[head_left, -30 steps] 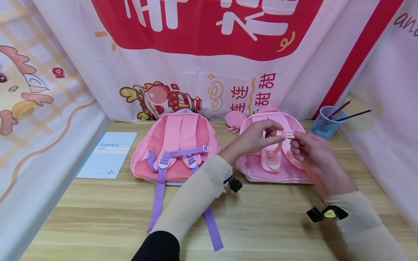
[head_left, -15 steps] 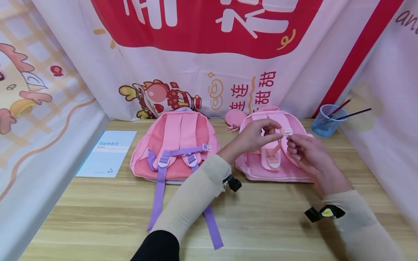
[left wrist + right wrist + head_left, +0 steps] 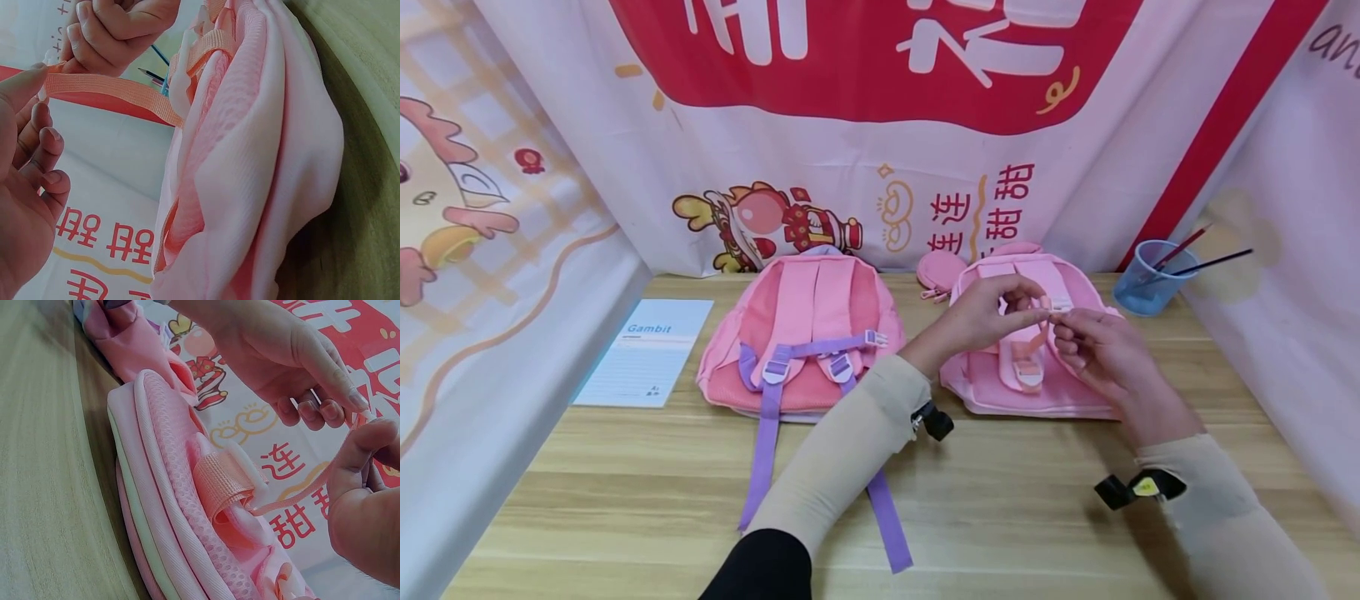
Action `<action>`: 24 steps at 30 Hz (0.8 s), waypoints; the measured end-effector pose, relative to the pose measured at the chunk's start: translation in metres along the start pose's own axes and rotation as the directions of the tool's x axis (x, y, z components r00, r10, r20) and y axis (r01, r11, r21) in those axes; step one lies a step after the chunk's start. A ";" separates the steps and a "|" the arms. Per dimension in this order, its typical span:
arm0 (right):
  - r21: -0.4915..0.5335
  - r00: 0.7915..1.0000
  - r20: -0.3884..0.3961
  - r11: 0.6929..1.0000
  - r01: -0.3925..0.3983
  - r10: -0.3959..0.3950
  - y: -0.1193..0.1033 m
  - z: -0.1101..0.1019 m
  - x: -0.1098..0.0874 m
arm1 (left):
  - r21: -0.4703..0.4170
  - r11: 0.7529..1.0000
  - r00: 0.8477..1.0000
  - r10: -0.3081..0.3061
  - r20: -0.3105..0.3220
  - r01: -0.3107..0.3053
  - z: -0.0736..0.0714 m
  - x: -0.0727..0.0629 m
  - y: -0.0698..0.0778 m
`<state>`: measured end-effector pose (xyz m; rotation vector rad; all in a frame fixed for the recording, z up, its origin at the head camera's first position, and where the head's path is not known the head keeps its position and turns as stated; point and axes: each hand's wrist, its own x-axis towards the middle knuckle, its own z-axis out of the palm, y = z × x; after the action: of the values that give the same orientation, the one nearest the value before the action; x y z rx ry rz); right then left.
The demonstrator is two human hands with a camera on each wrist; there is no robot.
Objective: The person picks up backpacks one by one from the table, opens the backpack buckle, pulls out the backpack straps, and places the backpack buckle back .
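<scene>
The right pink backpack (image 3: 992, 396) lies on the table with its shoulder straps up. An orange webbing strap (image 3: 112, 90) runs up from it to a white plastic buckle (image 3: 1059, 305), held above the bag. My left hand (image 3: 988, 315) pinches the buckle end between thumb and forefinger, its other fingers loosely bent. Right against it, my right hand (image 3: 1097, 346) pinches the strap at the buckle with thumb and forefinger. In the right wrist view the fingertips of the left hand (image 3: 281, 359) and right hand (image 3: 365, 506) meet and mostly cover the buckle.
Another pink backpack (image 3: 816, 300) with purple straps (image 3: 764, 467) lies to the left. Beside it is a notebook (image 3: 643, 354). A round pink pouch (image 3: 942, 271) sits at the back, and a blue cup (image 3: 1150, 283) with brushes stands at the back right.
My right hand has shifted slightly left and its fingertips have moved from the buckle's far end to its near side, close to the left fingertips. The left hand has barely moved.
</scene>
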<state>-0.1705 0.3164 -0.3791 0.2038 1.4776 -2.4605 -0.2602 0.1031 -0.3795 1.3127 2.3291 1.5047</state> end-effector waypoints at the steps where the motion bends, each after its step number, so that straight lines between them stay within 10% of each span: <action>1: -0.004 1.000 0.002 1.000 0.001 -0.001 0.000 0.000 0.000 | 0.001 1.000 1.000 0.001 0.001 -0.001 0.000 0.000 0.000; 24: 0.121 0.997 0.045 0.991 -0.065 0.060 0.002 -0.001 0.004 | -0.017 0.999 0.999 0.031 0.022 -0.031 0.001 0.000 -0.003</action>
<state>-0.1739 0.3161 -0.3823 0.2176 1.2853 -2.4915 -0.2610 0.1035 -0.3822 1.3605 2.2884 1.5069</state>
